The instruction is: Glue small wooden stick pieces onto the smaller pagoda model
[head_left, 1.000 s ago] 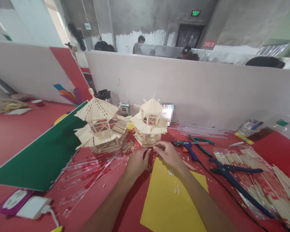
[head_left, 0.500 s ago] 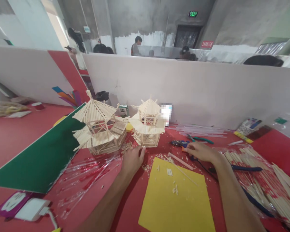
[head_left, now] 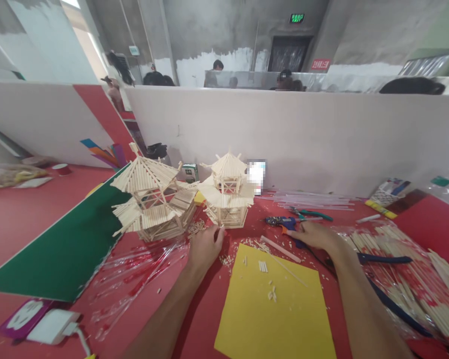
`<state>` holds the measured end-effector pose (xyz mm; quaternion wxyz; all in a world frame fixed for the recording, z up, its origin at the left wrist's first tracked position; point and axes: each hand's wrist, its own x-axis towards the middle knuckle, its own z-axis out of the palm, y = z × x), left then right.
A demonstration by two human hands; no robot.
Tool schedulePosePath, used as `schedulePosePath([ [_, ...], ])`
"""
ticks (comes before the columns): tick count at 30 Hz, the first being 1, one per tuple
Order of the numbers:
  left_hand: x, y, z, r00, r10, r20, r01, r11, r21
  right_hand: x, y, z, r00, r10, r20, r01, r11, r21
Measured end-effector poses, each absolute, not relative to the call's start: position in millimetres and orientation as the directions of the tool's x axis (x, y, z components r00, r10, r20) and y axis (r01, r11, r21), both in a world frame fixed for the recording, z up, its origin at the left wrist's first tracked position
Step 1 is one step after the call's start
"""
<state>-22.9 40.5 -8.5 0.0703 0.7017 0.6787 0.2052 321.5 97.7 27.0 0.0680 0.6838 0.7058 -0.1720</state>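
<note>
Two pale stick-built pavilions stand side by side: a larger pavilion (head_left: 153, 199) on the left and a smaller pavilion (head_left: 229, 199) near the middle. My left hand (head_left: 206, 245) rests by the smaller one's base, thumb and finger pinched on what looks like a tiny bit of wooden stick (head_left: 222, 227). To the right, a blue hot glue gun (head_left: 280, 221) with an orange trigger lies on the table, its nozzle pointing left. My right hand (head_left: 316, 235) is at its handle, thumb by the trigger; the other fingers are partly hidden.
A yellow sheet (head_left: 273, 319) carries short cut stick pieces (head_left: 262, 267). Green-handled pliers (head_left: 316, 215) and clear glue sticks (head_left: 310, 200) lie behind the gun. Bagged sticks (head_left: 404, 279) and blue-handled cutters (head_left: 392, 304) are right. A green board (head_left: 71, 244) leans left; a white partition (head_left: 303, 134) stands behind.
My right hand's fingers have shifted slightly around the glue gun's handle, showing more of its body and trigger. My left hand stays by the smaller pavilion. The view has tilted a little.
</note>
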Motion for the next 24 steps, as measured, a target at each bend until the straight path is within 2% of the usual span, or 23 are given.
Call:
schedulePosePath([
  [13,-23.5,40.2,-7.9,-0.034,0.981,0.19,0.932,-0.037,0.36,327.9,101.5,13.2,-0.133,0.944,-0.303,0.96,0.046,-0.277],
  [24,-25.8,39.7,-6.0,-0.04,0.978,0.206,0.936,-0.035,0.349,329.0,104.0,9.4,-0.151,0.946,-0.288,0.958,0.067,-0.28],
])
